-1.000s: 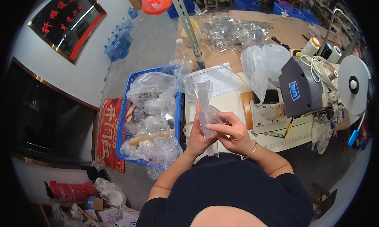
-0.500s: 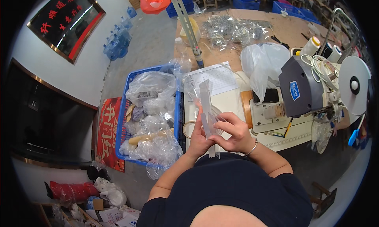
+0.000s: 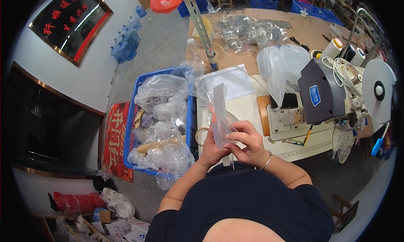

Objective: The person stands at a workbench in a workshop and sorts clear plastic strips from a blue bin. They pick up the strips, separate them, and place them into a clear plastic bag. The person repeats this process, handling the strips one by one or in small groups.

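Upright in front of my body stands a bundle of clear plastic strips [image 3: 219, 111], long and narrow. My left hand [image 3: 212, 151] is closed round its lower part from the left side. From the right, my right hand [image 3: 246, 143] pinches the strips' edges with thumb and bent fingers; a few edges fan apart there. Both hands are over the near edge of the white sewing table [image 3: 242, 105]. A tan ring-shaped roll [image 3: 201, 136] lies on the table just left of my left hand. What sits between the strips cannot be made out.
On the left a blue basket [image 3: 131, 128] holds several plastic-wrapped items. A sewing machine [image 3: 322, 90] with thread cones [image 3: 331, 48] stands at the right. Beyond are a printed sheet [image 3: 231, 84], a white plastic bag [image 3: 280, 65], a metal post [image 3: 198, 25] and a heap of clear packets [image 3: 248, 31].
The fingers of my right hand have shifted slightly along the edges of the strips. My left hand keeps its hold, almost still.
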The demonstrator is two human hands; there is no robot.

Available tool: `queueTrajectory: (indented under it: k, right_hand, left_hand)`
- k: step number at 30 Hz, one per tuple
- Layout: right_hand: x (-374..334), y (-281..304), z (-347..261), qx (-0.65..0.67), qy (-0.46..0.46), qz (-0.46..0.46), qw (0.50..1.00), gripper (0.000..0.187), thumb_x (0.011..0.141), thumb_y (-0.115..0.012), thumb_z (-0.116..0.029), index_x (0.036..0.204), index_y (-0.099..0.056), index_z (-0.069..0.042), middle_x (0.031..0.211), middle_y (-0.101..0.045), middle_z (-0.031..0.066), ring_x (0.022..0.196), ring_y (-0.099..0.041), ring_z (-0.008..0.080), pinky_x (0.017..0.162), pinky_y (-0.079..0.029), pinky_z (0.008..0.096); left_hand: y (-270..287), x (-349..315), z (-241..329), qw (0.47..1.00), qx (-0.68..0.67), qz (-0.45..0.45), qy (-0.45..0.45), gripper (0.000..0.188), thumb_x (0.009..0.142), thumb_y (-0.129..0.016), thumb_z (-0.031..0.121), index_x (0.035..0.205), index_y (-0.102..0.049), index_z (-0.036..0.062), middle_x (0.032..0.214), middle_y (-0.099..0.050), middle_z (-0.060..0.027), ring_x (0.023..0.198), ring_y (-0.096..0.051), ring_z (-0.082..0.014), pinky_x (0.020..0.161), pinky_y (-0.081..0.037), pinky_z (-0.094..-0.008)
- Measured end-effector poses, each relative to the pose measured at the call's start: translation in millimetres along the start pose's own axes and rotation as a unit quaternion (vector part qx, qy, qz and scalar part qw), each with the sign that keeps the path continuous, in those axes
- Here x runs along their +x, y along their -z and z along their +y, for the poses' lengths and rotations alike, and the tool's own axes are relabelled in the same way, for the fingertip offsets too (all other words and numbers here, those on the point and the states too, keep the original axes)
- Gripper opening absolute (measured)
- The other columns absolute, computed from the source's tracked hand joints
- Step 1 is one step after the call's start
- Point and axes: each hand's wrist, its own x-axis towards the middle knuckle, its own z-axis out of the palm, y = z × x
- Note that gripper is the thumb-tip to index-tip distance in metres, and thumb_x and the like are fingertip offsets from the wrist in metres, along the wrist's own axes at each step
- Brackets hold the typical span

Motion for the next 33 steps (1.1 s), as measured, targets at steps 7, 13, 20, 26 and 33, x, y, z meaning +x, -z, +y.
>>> queueTrajectory:
  k: [7,13,20,26,33]
  right_hand:
    - [0.3,0.1,0.5,0.008,0.002,0.009,1.000,0.030,0.068,-0.077,-0.009,0.093,-0.061,-0.005,0.096,-0.053,0.0143,0.079,-0.060,0.0231,0.067,-0.052,0.0302]
    - [-2.1,0.5,2.5,0.009,-0.001,0.016,1.000,0.030,0.067,-0.078,-0.010,0.093,-0.061,-0.005,0.096,-0.053,0.0137,0.080,-0.059,0.0228,0.067,-0.051,0.0301]
    - [-1.1,0.0,-0.7,0.013,-0.019,0.012,1.000,0.030,0.067,-0.077,-0.009,0.092,-0.061,-0.007,0.096,-0.053,0.0134,0.079,-0.058,0.0224,0.065,-0.049,0.0295]
    - [1.4,3.0,-0.7,0.011,-0.031,0.002,0.999,0.028,0.067,-0.076,-0.006,0.090,-0.061,-0.008,0.095,-0.054,0.0129,0.081,-0.056,0.0227,0.063,-0.047,0.0292]
    - [-3.3,-0.3,-2.8,-0.019,-0.025,0.023,0.999,0.029,0.069,-0.071,-0.002,0.095,-0.060,-0.008,0.096,-0.054,0.0140,0.081,-0.057,0.0236,0.066,-0.048,0.0305]
  left_hand:
    - [-0.7,1.0,2.2,1.000,0.023,0.000,-0.009,0.112,0.064,-0.080,0.009,0.145,-0.003,0.0183,0.119,-0.046,-0.0053,0.105,-0.050,-0.0185,0.089,-0.045,-0.0332]
    - [1.2,2.8,-0.9,0.999,0.036,-0.013,-0.014,0.113,0.065,-0.081,0.014,0.145,-0.001,0.0166,0.122,-0.046,-0.0068,0.108,-0.050,-0.0193,0.090,-0.044,-0.0336]
    - [2.7,2.7,-4.5,0.999,0.045,-0.013,-0.022,0.113,0.065,-0.081,0.015,0.145,-0.001,0.0154,0.123,-0.046,-0.0076,0.109,-0.049,-0.0199,0.092,-0.043,-0.0343]
    - [0.5,2.1,0.5,0.998,0.058,-0.007,-0.012,0.110,0.066,-0.077,0.008,0.145,-0.001,0.0154,0.122,-0.047,-0.0083,0.109,-0.050,-0.0200,0.091,-0.044,-0.0346]
    - [-0.1,4.1,0.9,0.999,0.048,-0.008,-0.024,0.109,0.067,-0.075,0.004,0.145,0.000,0.0146,0.122,-0.047,-0.0088,0.109,-0.050,-0.0206,0.092,-0.044,-0.0349]
